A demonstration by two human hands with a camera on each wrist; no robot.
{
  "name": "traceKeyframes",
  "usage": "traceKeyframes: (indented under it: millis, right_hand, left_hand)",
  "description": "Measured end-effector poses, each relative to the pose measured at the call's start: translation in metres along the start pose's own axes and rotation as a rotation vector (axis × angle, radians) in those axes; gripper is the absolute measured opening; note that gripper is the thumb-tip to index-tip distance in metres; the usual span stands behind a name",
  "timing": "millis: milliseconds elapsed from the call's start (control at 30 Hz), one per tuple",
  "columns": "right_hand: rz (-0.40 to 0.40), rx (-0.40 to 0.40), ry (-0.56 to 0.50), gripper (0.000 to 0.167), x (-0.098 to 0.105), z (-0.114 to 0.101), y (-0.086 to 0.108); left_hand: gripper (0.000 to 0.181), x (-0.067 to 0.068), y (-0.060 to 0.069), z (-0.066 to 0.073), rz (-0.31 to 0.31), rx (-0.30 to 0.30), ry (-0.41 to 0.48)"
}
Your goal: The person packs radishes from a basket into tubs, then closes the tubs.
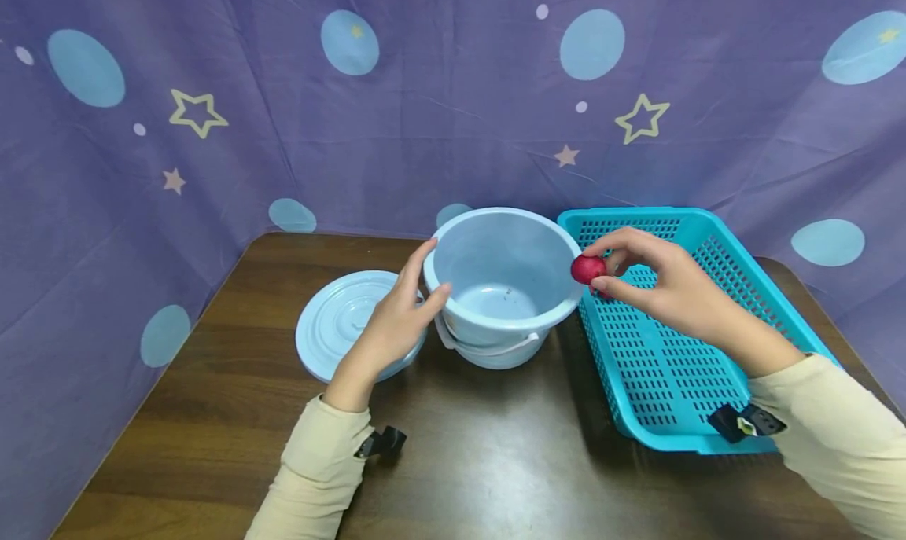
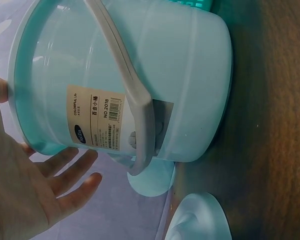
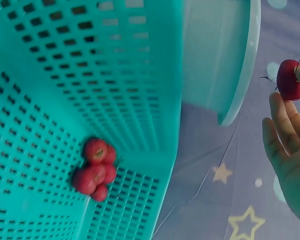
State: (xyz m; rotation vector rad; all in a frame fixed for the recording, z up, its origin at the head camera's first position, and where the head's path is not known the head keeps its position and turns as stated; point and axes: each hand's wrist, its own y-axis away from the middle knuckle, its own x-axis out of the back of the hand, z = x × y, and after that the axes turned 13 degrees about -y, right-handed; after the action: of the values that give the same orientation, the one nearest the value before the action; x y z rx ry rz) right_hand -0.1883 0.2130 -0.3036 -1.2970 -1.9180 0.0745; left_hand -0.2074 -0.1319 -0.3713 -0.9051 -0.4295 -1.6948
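Observation:
Between the thumb and fingers of my right hand [image 1: 668, 284] is a small red radish [image 1: 588, 270], held up beside the right rim of a light blue bucket [image 1: 495, 343]. A thin root trails from this radish in the right wrist view. My left hand [image 1: 396, 312] rests at the bucket's left rim, its fingers fairly straight and its thumb at the edge. The bucket stands upright, with a few dark specks on its inside bottom. In a corner of the turquoise basket [image 1: 665, 438] lie several radishes [image 3: 96, 172], mostly hidden behind my right hand in the head view.
A round light blue lid [image 1: 333, 320] lies left of the bucket, partly behind my left hand. The bucket's pale handle [image 2: 132, 85] hangs down its side. All stand on a brown wooden table [image 1: 212, 414], with a purple patterned cloth [image 1: 439, 115] behind.

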Motion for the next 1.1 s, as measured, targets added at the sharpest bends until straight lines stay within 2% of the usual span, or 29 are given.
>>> traceKeyframes:
  millis: [200, 333, 733, 900, 1100]
  right_hand:
    - [-0.031, 0.052, -0.011, 0.045, -0.014, -0.008, -0.010]
    - [-0.081, 0.059, -0.019, 0.041, -0.023, -0.012, -0.016]
    - [-0.238, -0.035, 0.008, 0.034, -0.040, -0.014, -0.023]
    - [-0.243, -0.040, 0.054, 0.031, -0.040, -0.011, -0.021]
    - [-0.190, 0.000, 0.083, 0.029, -0.033, -0.008, -0.021]
  left_hand:
    - [0.066, -0.001, 0.000, 0.000, 0.003, 0.000, 0.001]
    - [0.066, -0.001, 0.000, 0.000, 0.008, 0.004, -0.010]
    - [0.066, -0.002, 0.000, -0.001, 0.000, -0.003, -0.003]
    - [0.065, -0.002, 0.000, -0.001, -0.001, -0.006, -0.004]
    - [0.065, -0.002, -0.001, 0.000, 0.007, -0.004, -0.004]
